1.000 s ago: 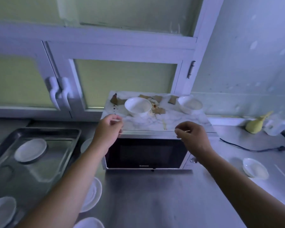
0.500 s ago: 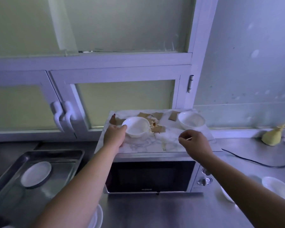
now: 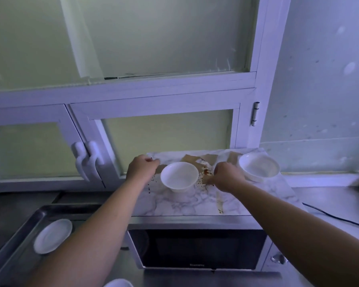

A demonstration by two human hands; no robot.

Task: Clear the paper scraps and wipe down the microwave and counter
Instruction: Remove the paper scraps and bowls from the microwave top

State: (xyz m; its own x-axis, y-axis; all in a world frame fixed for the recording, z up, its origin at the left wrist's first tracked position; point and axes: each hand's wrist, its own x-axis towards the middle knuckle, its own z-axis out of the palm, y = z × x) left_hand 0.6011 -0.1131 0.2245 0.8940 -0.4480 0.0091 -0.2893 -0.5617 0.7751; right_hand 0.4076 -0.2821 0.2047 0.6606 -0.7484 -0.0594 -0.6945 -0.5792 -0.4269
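Two bare hands of ours are out over the microwave point(image 3: 197, 248) in the head view, both resting on its marbled top point(image 3: 195, 204). Our left hand point(image 3: 141, 168) sits at the back left corner with the fingers curled down at the edge of a brown scrap point(image 3: 161, 169). The fingertips are turned away from us, so we cannot tell whether they pinch the paper or only touch it. Our right hand point(image 3: 228, 177) is between the two white bowls, knuckles up and fingers curled onto another scrap point(image 3: 207, 180). Here too the grip is hidden, and we cannot tell if the paper is held.

More paper scraps point(image 3: 210, 158) lie along the back of the top, behind the middle bowl point(image 3: 179, 177) and beside the right bowl point(image 3: 259, 166). Reddish-brown stains point(image 3: 205, 172) speckle the marble between the middle bowl and our right hand, and a brown streak point(image 3: 219, 205) runs toward the front edge.

The microwave stands on a steel counter point(image 3: 330, 201), its dark door facing us. A black cable point(image 3: 336, 217) trails over the counter to its right. On the left a metal tray point(image 3: 15, 235) holds a white plate point(image 3: 53, 236). Behind the microwave are cupboard doors point(image 3: 168, 131) with frosted panes.
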